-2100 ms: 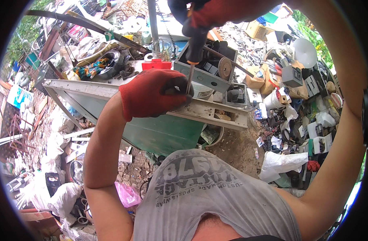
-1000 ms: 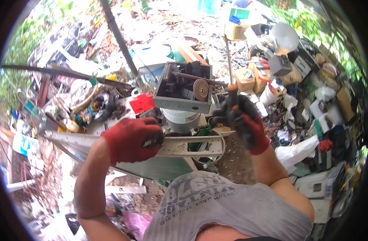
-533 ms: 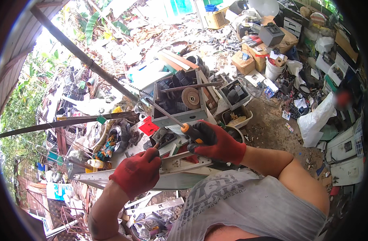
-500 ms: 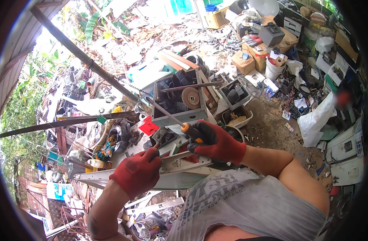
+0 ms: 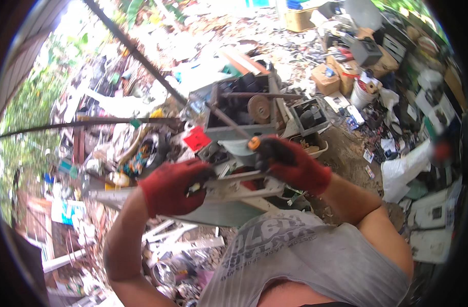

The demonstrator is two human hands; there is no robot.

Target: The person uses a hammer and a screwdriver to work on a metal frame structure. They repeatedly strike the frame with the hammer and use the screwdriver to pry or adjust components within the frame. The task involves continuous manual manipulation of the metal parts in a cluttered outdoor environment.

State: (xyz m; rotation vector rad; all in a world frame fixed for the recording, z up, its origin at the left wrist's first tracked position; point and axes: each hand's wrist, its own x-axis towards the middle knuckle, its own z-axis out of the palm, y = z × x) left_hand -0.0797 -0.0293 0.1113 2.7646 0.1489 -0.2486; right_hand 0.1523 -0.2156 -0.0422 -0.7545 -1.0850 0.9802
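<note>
My right hand [image 5: 293, 161], in a red glove with black palm, is closed round the orange-and-black handle of a screwdriver [image 5: 229, 122]. Its long shaft points up and left over a grey open box [image 5: 234, 132]. My left hand [image 5: 175, 188], in a matching glove, has its fingers curled at the left. A small pale bit shows between thumb and fingers, blurred, so I cannot make out what it is. Between and below both hands lies a pale metal frame or panel [image 5: 229, 210]. A round brown disc [image 5: 259, 109] rests on the box.
A red piece [image 5: 196, 138] lies left of the box. A smaller tray [image 5: 310, 116] stands at its right. Farther right are cardboard boxes [image 5: 325, 79], a white bucket [image 5: 364, 94] and a white sack [image 5: 405, 166]. A long pole [image 5: 137, 51] slants in from the upper left.
My right hand has moved slightly right with the screwdriver. The left hand has turned, its thumb side now showing, and sits a little higher. The whole view has shifted and blurred.
</note>
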